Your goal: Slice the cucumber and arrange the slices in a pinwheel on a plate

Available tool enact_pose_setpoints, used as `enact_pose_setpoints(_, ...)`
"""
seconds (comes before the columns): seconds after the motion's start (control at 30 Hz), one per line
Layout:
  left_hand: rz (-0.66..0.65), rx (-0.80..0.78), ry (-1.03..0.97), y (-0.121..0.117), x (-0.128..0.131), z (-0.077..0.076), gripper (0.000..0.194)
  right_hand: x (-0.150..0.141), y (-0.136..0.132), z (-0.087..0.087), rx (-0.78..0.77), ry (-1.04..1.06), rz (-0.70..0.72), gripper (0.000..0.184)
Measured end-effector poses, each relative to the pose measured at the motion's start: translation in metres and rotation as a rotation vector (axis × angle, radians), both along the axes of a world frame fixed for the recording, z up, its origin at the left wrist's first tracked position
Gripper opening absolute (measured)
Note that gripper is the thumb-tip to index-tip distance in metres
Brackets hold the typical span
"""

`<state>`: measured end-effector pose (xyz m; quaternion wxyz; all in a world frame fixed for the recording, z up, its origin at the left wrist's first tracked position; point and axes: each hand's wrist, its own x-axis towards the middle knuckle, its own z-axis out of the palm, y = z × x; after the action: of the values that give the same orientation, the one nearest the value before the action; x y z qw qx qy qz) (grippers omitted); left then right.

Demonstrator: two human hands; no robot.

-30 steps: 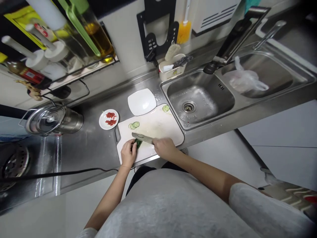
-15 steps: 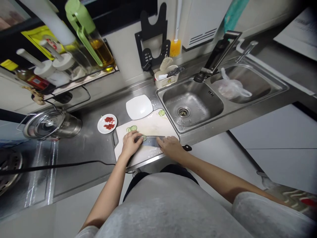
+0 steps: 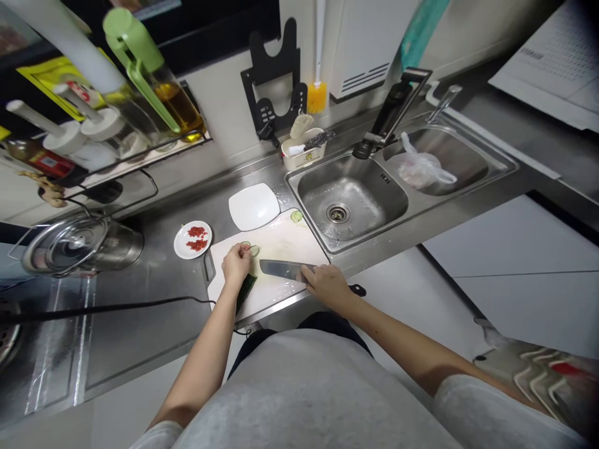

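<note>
While the right hand [image 3: 327, 285] grips the knife [image 3: 281, 269], the left hand [image 3: 236, 264] bunches at cucumber slices [image 3: 254, 251], its hold unclear.

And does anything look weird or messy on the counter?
Nothing looks broken. The cutting board looks wet near the knife, which is a bit messy. Some cucumber slices sit alone in the board's far right corner. A plastic bag lies in the right sink bowl, maybe an odd spot for it.

Board [image 3: 281, 240], round plate [image 3: 180, 241] on counter [image 3: 159, 271]
</note>
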<state>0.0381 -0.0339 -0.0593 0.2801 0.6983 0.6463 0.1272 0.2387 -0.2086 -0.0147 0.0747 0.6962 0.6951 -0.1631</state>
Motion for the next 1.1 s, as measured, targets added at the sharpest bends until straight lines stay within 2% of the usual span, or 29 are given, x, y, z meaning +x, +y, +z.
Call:
enact_pose_setpoints(0.3,-0.053,0.109,0.265,0.021,0.008,-0.003,0.020,0.007,-0.011,-0.006,-0.018,0.018,-0.069,0.039)
enact_pose_setpoints(0.5,-0.090,0.236,0.245,0.024,0.001,-0.007,0.019,0.006,-0.010,-0.004,-0.029,0.029,-0.079,0.037)
enact_pose_setpoints(0.63,-0.112,0.299,0.099,0.009,-0.016,-0.006,0.020,0.004,-0.006,0.000,-0.037,0.047,-0.072,0.031)
enact_pose_setpoints(0.8,-0.169,0.379,-0.040,-0.024,-0.042,-0.005,0.023,-0.002,0.002,0.003,-0.055,0.091,-0.070,0.029)
enact_pose_setpoints(0.97,-0.228,0.422,-0.071,-0.055,-0.060,-0.008,0.025,-0.015,0.010,0.006,-0.120,0.118,-0.074,0.035)
enact_pose_setpoints(1.1,-0.318,0.459,-0.036,-0.071,-0.067,-0.013,0.027,-0.030,0.015,0.009,-0.168,0.157,-0.063,0.036)
